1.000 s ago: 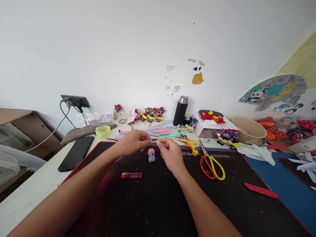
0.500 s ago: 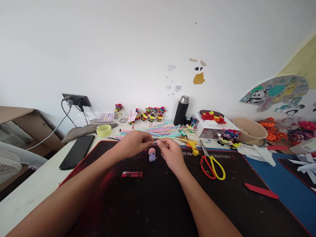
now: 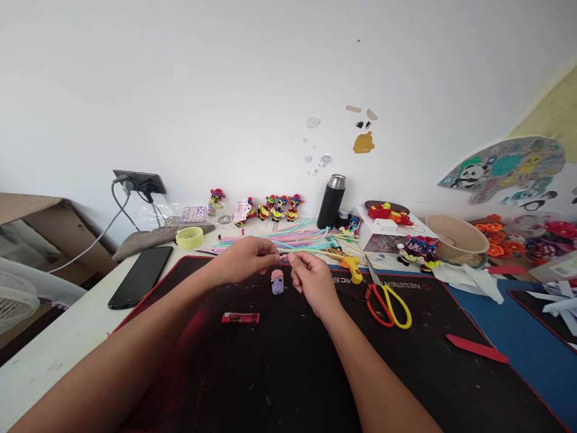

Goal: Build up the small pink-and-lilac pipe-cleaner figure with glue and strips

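My left hand (image 3: 249, 260) and my right hand (image 3: 312, 278) meet above the middle of the black mat (image 3: 288, 373), fingertips pinched close together. Between them shows a small pinkish piece (image 3: 283, 257), too tiny to name; both hands seem to grip it. Just below the fingers, a little pink and purple fuzzy figure (image 3: 277, 282) stands on the mat, touched by neither hand. A red lighter (image 3: 240, 318) lies nearer to me, left of the figure. Right of my right hand are scissors (image 3: 387, 304) with red and yellow handles and a yellow glue gun (image 3: 352, 268).
Pastel pipe cleaners (image 3: 297, 240) lie behind my hands. A black thermos (image 3: 332, 202) and several finished dolls (image 3: 279, 208) stand along the wall. At left are a phone (image 3: 140, 278) and a yellow tape roll (image 3: 190, 238); a red strip (image 3: 478, 349) lies at right.
The fingertips of both hands have shifted very slightly, with the right fingers a little closer to the left. The figure, lighter and scissors stay where they were.
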{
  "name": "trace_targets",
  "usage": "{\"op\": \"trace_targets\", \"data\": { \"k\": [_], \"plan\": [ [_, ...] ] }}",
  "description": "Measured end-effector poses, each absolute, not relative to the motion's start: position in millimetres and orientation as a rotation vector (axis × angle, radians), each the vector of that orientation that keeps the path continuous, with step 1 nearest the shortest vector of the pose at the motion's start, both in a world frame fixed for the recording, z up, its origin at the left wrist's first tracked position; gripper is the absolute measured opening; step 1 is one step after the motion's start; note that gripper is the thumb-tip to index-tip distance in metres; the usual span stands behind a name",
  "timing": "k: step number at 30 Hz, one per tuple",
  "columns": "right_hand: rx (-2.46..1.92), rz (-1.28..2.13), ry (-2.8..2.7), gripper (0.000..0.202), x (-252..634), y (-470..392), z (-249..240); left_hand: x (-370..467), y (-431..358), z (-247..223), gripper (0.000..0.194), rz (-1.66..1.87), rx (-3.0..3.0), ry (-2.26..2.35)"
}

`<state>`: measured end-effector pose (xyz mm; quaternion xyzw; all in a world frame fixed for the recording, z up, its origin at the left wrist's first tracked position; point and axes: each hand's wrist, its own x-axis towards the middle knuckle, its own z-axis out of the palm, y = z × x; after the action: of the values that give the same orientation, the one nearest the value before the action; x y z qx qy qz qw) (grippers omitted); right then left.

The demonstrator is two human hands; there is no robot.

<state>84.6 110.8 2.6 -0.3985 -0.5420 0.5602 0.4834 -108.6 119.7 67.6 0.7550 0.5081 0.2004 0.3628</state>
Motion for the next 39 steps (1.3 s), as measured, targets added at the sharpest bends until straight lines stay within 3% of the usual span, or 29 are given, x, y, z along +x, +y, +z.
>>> {"op": "trace_targets", "data": {
  "k": [15,33,39],
  "plan": [
    [-0.966,1.386,-1.311,0.034,83.9,108.3,5.9,-111.8,122.8,65.7,0.045,0.45,1.821,1.199],
    [-0.832,1.443,-1.302,0.038,84.4,108.4,8.1,-113.0,126.0,64.1,0.027,0.558,1.574,1.069],
    [-0.857,1.422,-1.316,0.036,83.9,108.6,7.8,-113.7,126.3,63.2,0.033,0.512,1.591,1.057]
  ]
}}
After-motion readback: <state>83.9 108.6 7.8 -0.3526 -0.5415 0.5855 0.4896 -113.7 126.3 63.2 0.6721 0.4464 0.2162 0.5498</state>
